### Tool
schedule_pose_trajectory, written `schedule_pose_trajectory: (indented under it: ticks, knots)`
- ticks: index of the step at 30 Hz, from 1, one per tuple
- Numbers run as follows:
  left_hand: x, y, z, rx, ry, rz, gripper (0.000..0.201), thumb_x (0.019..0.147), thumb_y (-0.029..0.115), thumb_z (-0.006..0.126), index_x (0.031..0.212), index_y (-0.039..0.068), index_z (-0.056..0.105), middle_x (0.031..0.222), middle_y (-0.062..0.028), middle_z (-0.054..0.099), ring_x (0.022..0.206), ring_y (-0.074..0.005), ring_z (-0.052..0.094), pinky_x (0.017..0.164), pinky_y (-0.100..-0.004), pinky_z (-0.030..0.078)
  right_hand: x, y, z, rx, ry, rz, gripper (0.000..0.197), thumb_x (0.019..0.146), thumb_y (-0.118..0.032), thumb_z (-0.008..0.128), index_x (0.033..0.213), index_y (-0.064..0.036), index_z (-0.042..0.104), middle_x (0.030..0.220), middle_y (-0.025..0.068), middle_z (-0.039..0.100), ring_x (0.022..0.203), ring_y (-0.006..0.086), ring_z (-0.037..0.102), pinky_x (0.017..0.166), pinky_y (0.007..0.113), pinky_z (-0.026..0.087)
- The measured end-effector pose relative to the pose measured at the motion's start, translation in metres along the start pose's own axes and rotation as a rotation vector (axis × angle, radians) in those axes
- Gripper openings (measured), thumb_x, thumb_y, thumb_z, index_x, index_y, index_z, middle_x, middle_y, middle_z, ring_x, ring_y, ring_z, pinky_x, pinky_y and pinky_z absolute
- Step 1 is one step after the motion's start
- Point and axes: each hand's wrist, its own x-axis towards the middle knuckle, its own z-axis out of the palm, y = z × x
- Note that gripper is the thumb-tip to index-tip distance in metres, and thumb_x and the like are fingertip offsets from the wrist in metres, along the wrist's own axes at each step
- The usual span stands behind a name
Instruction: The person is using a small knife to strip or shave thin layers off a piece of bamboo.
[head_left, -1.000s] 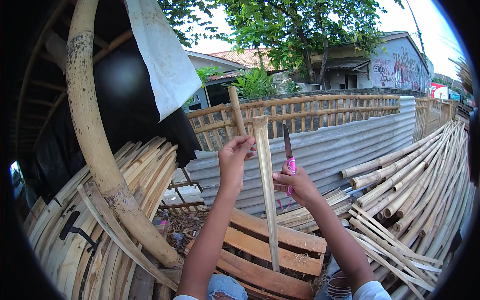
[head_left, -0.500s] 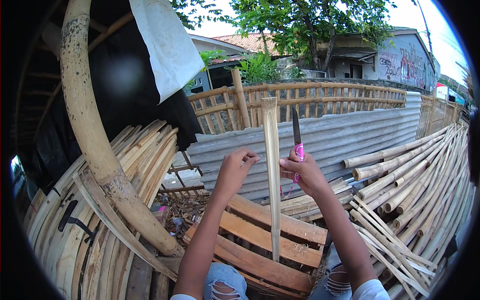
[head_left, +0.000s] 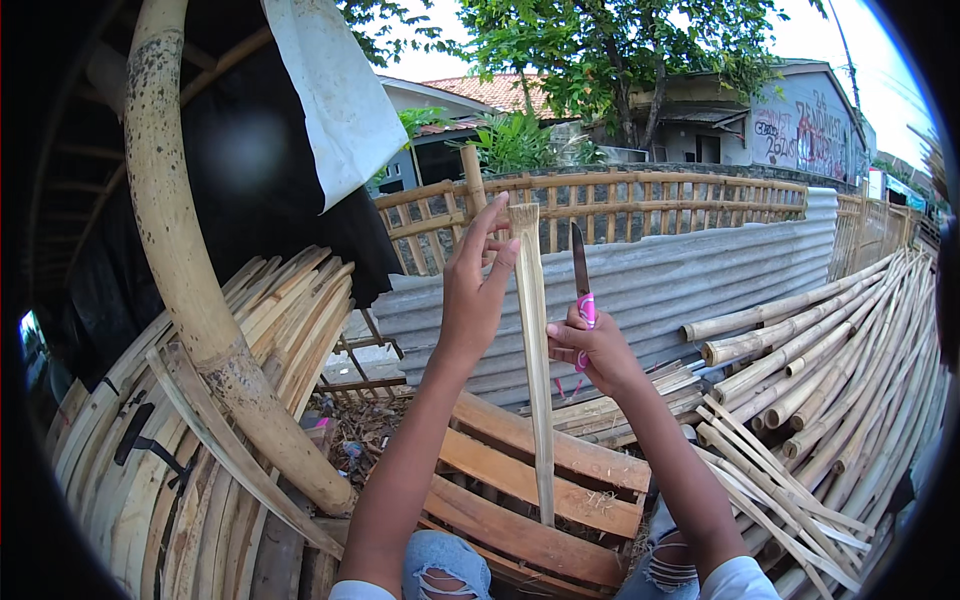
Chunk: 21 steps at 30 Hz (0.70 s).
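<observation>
A long split bamboo strip (head_left: 535, 370) stands nearly upright in front of me, its lower end on a slatted wooden bench (head_left: 500, 480). My left hand (head_left: 478, 275) is beside the strip's upper end, fingers raised and apart; whether the fingertips touch it I cannot tell. My right hand (head_left: 600, 350) grips a knife (head_left: 583, 270) by its pink-and-white patterned handle, blade pointing up. The right thumb and knuckles lie close against the strip's right edge, about mid-height.
Split bamboo slats (head_left: 240, 400) are stacked on the left beside a thick, leaning bamboo pole (head_left: 190, 230). Whole bamboo poles (head_left: 830, 370) and thin strips (head_left: 780, 480) lie on the right. Corrugated metal sheeting (head_left: 650, 280) and a bamboo fence (head_left: 640, 205) stand ahead.
My left hand has risen toward the strip's top, and its fingers have opened. The strip's top has shifted slightly left. My right hand, still holding the knife, has moved slightly left and down.
</observation>
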Motion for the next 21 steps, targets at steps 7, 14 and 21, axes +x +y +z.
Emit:
schedule_pose_trajectory:
  ticks: [7, 14, 21]
  knots:
    - [0.011, 0.004, 0.007, 0.086, 0.014, 0.082, 0.032, 0.09, 0.018, 0.057, 0.121, 0.008, 0.057, 0.109, -0.0094, 0.059, 0.084, -0.0188, 0.056, 0.077, -0.0327, 0.045, 0.0, -0.001, -0.001, -0.005, 0.002, -0.001, 0.036, 0.085, -0.004, 0.066, 0.069, -0.0157, 0.036, 0.075, -0.0009, 0.056, 0.077, 0.0139, 0.062, 0.075, 0.032, 0.052]
    - [0.019, -0.005, -0.001, 0.327, 0.111, 0.401, 0.029, 0.09, 0.014, 0.056, 0.118, 0.006, 0.058, 0.105, -0.0075, 0.063, 0.092, -0.0173, 0.059, 0.084, -0.0315, 0.045, 0.0, 0.001, 0.0, 0.008, -0.013, -0.012, 0.036, 0.084, -0.004, 0.067, 0.069, -0.0154, 0.036, 0.074, -0.0011, 0.055, 0.076, 0.014, 0.062, 0.074, 0.032, 0.052]
    - [0.027, -0.004, 0.007, -0.231, -0.024, -0.096, 0.025, 0.089, 0.017, 0.062, 0.109, 0.003, 0.058, 0.099, -0.0113, 0.065, 0.095, -0.013, 0.061, 0.078, -0.028, 0.048, -0.003, 0.003, 0.006, -0.022, 0.052, -0.04, 0.034, 0.084, -0.007, 0.067, 0.07, -0.0148, 0.037, 0.075, 0.0008, 0.058, 0.067, 0.0127, 0.059, 0.066, 0.029, 0.051]
